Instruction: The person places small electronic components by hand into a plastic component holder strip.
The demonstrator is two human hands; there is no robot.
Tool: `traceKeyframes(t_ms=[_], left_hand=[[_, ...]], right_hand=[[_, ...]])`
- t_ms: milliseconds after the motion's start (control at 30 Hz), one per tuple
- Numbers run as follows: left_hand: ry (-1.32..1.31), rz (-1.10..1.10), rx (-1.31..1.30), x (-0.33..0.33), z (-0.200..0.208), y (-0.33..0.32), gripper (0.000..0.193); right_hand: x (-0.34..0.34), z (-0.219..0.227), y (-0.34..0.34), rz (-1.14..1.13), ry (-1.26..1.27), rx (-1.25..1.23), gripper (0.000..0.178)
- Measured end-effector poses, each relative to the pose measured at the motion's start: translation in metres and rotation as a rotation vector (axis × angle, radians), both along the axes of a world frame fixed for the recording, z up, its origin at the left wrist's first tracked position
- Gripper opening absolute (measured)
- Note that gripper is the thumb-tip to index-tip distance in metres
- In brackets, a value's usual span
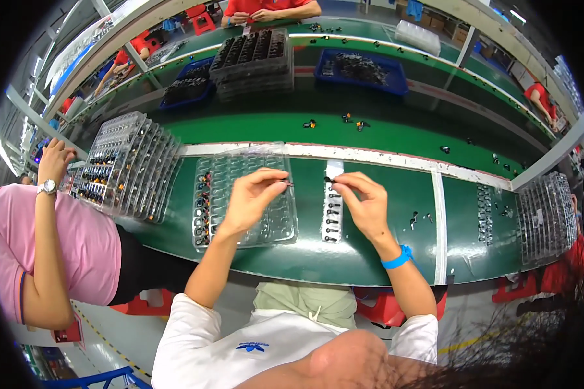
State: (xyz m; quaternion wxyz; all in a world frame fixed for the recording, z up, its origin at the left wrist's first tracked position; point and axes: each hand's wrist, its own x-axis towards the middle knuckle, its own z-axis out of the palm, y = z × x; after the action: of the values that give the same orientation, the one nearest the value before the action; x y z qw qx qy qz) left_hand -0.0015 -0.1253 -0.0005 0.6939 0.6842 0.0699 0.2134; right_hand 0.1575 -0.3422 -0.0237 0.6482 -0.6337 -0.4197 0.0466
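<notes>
My left hand [252,200] is closed in a pinch over the clear plastic blister tray [276,223]. A thin, small dark piece [287,182] shows at its fingertips; its kind is too small to tell. The tray's left column holds several small black, red and yellow parts [203,207]. To the right stands a white strip [328,237] with a row of small black parts [333,213] along it. My right hand [365,198] pinches at the strip's far end, where a small black part [329,179] shows by the thumb and finger.
Tall stacks of clear trays [126,168] stand left and right [547,217]. Loose small parts [415,220] lie right of the strip. Beyond the white rail [370,155] runs a green belt [253,126] with scattered parts. Blue bins [396,81] stand farther back. A person in pink [52,240] is close at left.
</notes>
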Motion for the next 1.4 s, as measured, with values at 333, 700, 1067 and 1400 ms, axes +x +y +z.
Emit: traceKeyframes(t_ms=[333, 700, 1067, 1400], left_hand=[[-0.175, -0.188, -0.398, 0.038, -0.042, -0.034, 0.024], [-0.172, -0.252, -0.190, 0.027, -0.034, -0.032, 0.026], [-0.273, -0.082, 0.003, 0.026, -0.035, -0.042, 0.027], [-0.330, -0.024, 0.149, 0.025, -0.033, -0.044, 0.026]], right_hand=[[-0.008, 0.007, 0.003, 0.114, 0.053, 0.178, 0.019], [-0.011, 0.013, -0.003, 0.079, -0.258, 0.031, 0.021], [-0.015, 0.010, -0.001, 0.094, -0.205, -0.018, 0.021], [-0.014, 0.010, -0.003, 0.144, -0.006, -0.039, 0.020]])
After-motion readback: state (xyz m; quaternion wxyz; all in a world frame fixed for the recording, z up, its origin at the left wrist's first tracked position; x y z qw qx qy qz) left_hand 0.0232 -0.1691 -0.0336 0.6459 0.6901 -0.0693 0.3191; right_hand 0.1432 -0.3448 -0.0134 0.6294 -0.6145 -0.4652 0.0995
